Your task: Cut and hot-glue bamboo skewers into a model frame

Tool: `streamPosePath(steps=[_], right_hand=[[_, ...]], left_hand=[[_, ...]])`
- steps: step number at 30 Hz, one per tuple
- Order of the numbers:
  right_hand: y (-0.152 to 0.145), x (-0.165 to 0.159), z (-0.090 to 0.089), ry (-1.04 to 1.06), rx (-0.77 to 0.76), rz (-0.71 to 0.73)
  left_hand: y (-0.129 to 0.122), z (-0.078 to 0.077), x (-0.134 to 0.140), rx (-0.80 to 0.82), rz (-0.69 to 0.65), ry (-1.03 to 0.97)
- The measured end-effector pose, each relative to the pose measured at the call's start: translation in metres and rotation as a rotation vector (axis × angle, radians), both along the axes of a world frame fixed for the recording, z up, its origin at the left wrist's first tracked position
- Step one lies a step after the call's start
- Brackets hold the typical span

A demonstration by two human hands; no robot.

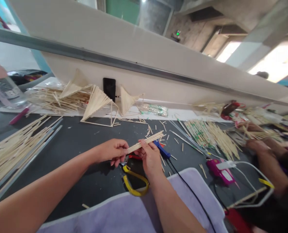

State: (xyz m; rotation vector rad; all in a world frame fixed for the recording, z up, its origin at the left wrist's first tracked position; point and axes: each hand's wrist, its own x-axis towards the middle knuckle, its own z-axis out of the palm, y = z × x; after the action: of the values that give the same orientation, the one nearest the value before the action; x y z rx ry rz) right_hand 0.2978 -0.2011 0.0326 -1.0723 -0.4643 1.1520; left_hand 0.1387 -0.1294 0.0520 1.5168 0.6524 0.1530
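Observation:
Between my two hands lies a small bundle of thin wooden sticks [146, 141], tilted up toward the right. My left hand [116, 151] pinches its lower left end. Farther along, my right hand [148, 155] grips the bundle with thumb and fingers, and the far ends stick out past it. Under my hands are scissors with yellow and red handles [136, 192], their blades partly hidden. Close by my right hand rests a blue glue gun [162, 150] with a black cord. Short cut stick pieces [176, 140] are scattered around it.
Long sticks [15, 149] lie at the left. Twisted stick frames [97, 103] stand behind, near a black phone [109, 88]. More sticks [214, 136] and a magenta power adapter [221, 171] are at the right, beside another person's arm [270, 165]. A lilac cloth [124, 213] covers the front.

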Motion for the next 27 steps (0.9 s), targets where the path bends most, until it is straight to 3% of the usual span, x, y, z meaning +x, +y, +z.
streamPosePath(steps=[9,19,27], right_hand=[[0.0016,-0.0017,-0.0061,-0.08,0.011,0.03],[0.0,0.0024,-0.0038,-0.153,-0.037,0.191],[-0.0032,0.004,0.0022,-0.073,-0.018,0.197]], left_hand=[[-0.0037,-0.007,0.0052,-0.125,0.027,-0.038],[-0.003,-0.0048,0.0028,-0.151,-0.025,-0.004],[-0.0007,0.0025,-0.0006,-0.029,-0.033,-0.045]])
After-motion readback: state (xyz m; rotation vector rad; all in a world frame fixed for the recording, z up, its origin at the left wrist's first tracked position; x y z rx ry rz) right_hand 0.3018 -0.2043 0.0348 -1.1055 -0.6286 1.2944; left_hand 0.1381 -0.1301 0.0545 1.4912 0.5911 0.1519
